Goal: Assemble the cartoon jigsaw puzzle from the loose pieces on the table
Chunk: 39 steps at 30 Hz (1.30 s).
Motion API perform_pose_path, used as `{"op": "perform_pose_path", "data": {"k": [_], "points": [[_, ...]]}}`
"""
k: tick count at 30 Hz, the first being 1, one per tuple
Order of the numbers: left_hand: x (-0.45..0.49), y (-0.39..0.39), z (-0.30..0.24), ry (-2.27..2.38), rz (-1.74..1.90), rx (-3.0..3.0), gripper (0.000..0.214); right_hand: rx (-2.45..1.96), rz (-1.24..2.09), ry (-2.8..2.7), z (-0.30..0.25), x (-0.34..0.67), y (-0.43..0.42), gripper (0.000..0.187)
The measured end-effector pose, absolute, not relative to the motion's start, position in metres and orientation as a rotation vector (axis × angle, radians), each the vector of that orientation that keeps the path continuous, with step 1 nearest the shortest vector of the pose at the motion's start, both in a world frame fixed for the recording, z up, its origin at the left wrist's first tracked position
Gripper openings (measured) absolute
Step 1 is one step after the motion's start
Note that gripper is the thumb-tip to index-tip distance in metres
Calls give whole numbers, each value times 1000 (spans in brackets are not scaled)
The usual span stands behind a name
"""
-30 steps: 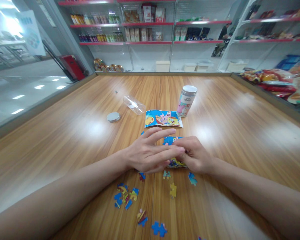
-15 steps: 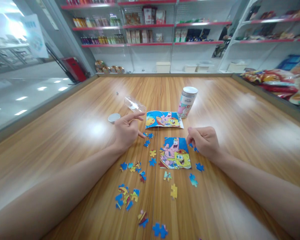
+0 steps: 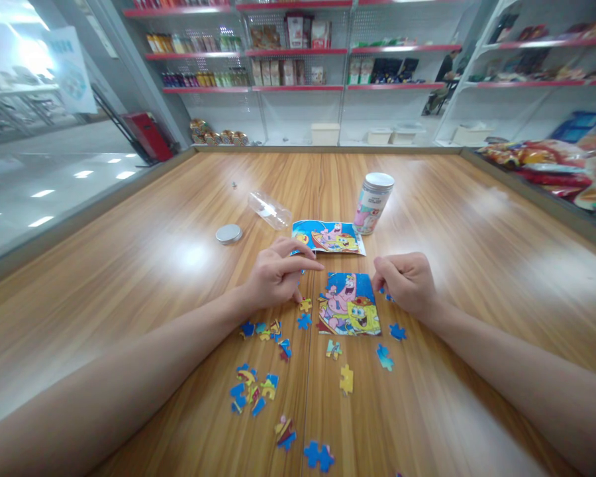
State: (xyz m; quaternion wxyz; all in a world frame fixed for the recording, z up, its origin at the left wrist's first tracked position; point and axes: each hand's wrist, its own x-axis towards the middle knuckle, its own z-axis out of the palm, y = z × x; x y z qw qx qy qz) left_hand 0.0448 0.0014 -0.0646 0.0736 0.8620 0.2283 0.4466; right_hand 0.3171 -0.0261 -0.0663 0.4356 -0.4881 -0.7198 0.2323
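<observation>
A partly joined jigsaw puzzle [image 3: 350, 305], with a pink starfish and a yellow sponge character, lies flat on the wooden table. My left hand [image 3: 278, 275] hovers at its left, index finger stretched toward the upper left edge, thumb apart, nothing visible in it. Under its thumb is a yellow puzzle piece [image 3: 304, 305], with a blue puzzle piece [image 3: 304, 321] just below. My right hand [image 3: 407, 281] rests closed at the puzzle's right edge; whether it holds anything is hidden. Blue pieces lie partly under it. Behind the puzzle is the printed picture sheet [image 3: 328, 237].
Loose pieces [image 3: 253, 391] are scattered at the left and front, including a yellow one [image 3: 346, 379]. A printed can [image 3: 373, 204] stands behind the sheet. A clear plastic bottle [image 3: 269, 210] and a silver lid [image 3: 228, 233] lie at the left. Shelves with goods line the back.
My left hand has moved right and toward me, from beside the picture sheet to the puzzle's left edge, now covering several blue pieces. My right hand has stayed in place.
</observation>
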Motion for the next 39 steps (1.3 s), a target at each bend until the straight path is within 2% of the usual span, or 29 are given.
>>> {"op": "perform_pose_path", "data": {"k": [4,14,19,25,31,34,39], "points": [[47,-1,-59,565,1231,2708,40,-1221,559,-1808,-65,316,-27,51],[45,-2,-62,553,1383,2670,37,-1241,536,-1836,-67,317,-26,51],[45,-1,-62,508,1279,2720,35,-1237,535,-1845,-67,317,-26,50],[41,8,-71,762,1262,2665,31,-1229,516,-1856,-66,317,-27,50],[37,12,-79,1098,1471,2288,30,-1237,510,-1859,-66,317,-26,50],[38,17,-80,1251,1457,2199,31,-1238,504,-1863,-67,318,-26,50],[39,19,-84,1175,1301,2241,29,-1239,507,-1862,-67,318,-26,50]]}}
